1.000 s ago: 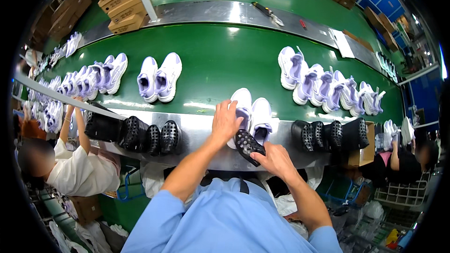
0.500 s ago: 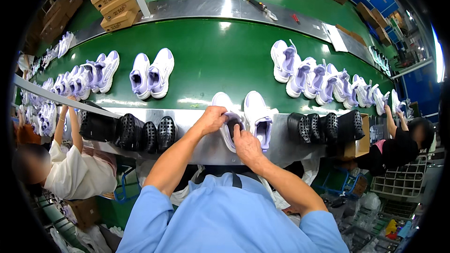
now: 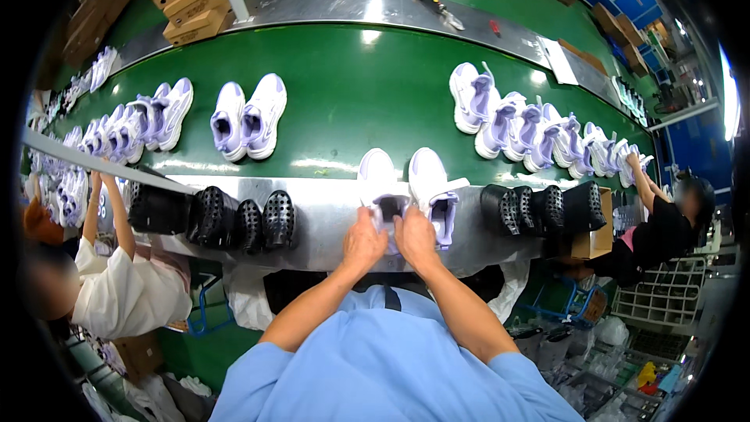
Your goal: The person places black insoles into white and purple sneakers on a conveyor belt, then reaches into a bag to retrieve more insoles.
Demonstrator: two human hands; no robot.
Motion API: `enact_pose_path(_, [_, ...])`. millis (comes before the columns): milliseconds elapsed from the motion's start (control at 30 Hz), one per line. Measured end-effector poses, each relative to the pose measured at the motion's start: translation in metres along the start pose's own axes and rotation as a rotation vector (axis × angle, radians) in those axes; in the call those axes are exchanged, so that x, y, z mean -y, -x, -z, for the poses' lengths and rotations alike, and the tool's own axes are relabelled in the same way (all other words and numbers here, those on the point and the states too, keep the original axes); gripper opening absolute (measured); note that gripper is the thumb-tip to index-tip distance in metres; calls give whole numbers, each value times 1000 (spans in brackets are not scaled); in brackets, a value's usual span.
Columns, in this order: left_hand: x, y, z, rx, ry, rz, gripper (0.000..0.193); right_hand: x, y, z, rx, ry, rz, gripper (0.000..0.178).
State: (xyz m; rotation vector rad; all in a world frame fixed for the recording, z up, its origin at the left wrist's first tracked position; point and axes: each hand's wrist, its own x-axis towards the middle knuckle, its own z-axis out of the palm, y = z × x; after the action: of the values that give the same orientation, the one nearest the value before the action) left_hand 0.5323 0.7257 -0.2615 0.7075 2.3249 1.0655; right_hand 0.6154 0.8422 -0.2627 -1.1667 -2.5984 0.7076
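A white and lilac sneaker (image 3: 377, 169) stands in front of me at the metal ledge, toe pointing away. My left hand (image 3: 364, 241) pinches the left side of its collar. On the collar's other side, my right hand (image 3: 416, 239) is closed with thumb and fingers at the rim. Between the two hands the dark inside of the shoe shows. Its matching sneaker (image 3: 426, 169) sits close on the right, tongue pulled out to the side, with my right hand partly in front of its heel.
Black studded shoe forms (image 3: 279, 221) line the ledge at left, and more black forms (image 3: 551, 209) at right. On the green belt (image 3: 359, 94) stand a sneaker pair (image 3: 264, 113) and a right-hand row (image 3: 512, 125). A co-worker (image 3: 129, 281) sits left, another person (image 3: 664, 223) right.
My left hand has moved back from the sneaker's throat to the collar's left side. My right fingers have come out of the opening to its right rim.
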Motion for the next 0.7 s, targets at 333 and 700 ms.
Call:
enact_pose_path(333, [-20,35,45,116,-254,-568,58,-21,20,87,-264,-55,-16,35])
enact_pose_path(700, [-18,-38,-19,182,-597,-250,40,-62,-73,83,273,-229,-15,48])
